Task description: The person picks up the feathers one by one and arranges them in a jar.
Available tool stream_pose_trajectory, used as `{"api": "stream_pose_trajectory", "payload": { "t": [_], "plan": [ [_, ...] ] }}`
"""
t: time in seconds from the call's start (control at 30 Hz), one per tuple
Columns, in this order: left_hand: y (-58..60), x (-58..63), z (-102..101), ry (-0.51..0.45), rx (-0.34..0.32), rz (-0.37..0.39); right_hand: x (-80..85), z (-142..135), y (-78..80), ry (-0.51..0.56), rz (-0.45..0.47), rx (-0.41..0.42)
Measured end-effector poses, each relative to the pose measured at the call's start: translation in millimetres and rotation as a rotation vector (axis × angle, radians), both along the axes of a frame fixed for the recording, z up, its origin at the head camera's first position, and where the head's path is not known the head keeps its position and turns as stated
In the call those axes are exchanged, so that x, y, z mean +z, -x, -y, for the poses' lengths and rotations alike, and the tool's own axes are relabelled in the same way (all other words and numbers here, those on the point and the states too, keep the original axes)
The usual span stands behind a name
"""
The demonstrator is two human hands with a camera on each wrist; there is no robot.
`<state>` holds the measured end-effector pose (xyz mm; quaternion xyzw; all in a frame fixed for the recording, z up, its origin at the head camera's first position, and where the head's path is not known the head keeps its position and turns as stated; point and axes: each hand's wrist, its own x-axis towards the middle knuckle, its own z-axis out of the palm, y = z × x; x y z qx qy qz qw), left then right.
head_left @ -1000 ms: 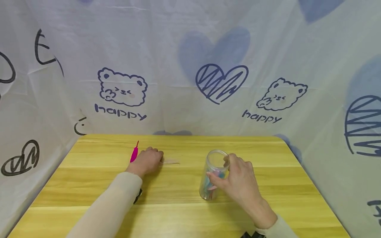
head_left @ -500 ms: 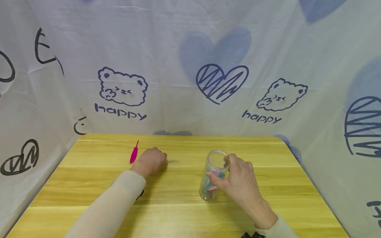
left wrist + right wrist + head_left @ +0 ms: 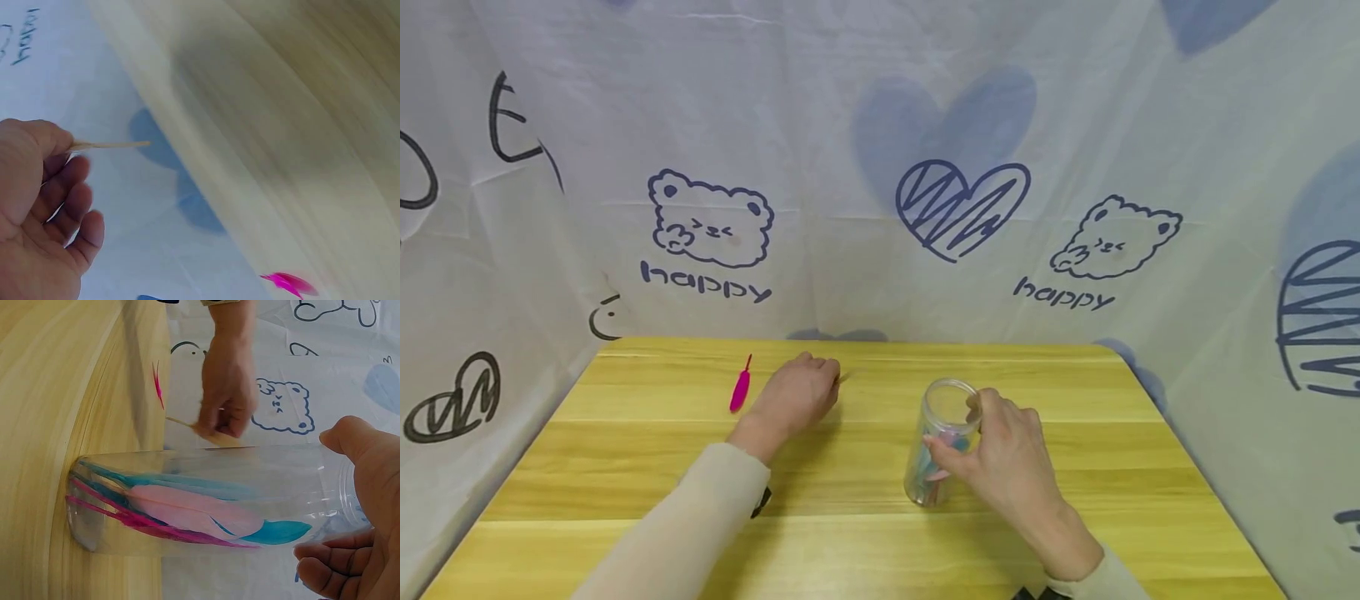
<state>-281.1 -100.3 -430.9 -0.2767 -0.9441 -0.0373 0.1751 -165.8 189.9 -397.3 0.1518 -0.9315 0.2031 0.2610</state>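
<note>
My left hand (image 3: 801, 392) is raised over the back middle of the table. Between thumb and finger it pinches a pale yellowish feather (image 3: 115, 145), whose quill sticks out past the fingertips in the left wrist view. My right hand (image 3: 1011, 475) grips a clear plastic jar (image 3: 929, 408) near its rim, thumb on one side and fingers on the other. The jar stands upright and has no lid on it. Inside lie several feathers, among them a pink feather (image 3: 194, 509), a teal feather (image 3: 281, 532) and a magenta feather (image 3: 169, 532).
A loose magenta feather (image 3: 741, 392) lies on the wooden table (image 3: 820, 550), left of my left hand. Behind the table hangs a white printed cloth (image 3: 835, 250), and it runs down both sides too.
My left hand has lifted the yellowish feather off the table and carried it right and slightly back. The right hand and jar stay in place.
</note>
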Motion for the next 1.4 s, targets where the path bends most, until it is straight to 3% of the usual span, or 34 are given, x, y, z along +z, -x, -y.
{"api": "stream_pose_trajectory", "payload": {
  "t": [0.1,0.2,0.6,1.13,1.4],
  "plan": [
    [-6.2,3.1,-4.5,-0.029,-0.045,-0.12,-0.3,-0.3,0.3,0.0,-0.01,0.005],
    [-12.4,5.6,-6.4,-0.052,-0.065,-0.17,-0.5,-0.8,0.6,0.0,-0.017,0.008],
    [-26.9,24.3,-12.7,-0.048,-0.09,-0.161,-1.1,-2.3,1.0,0.004,-0.038,0.023],
    [-46.9,65.4,-30.6,-0.148,-0.149,-0.165,2.8,-0.8,0.7,0.0,0.015,0.012],
    [-56.0,86.6,-44.5,-0.202,-0.218,-0.186,4.0,-0.8,0.7,-0.016,0.016,0.009]
  ]
}}
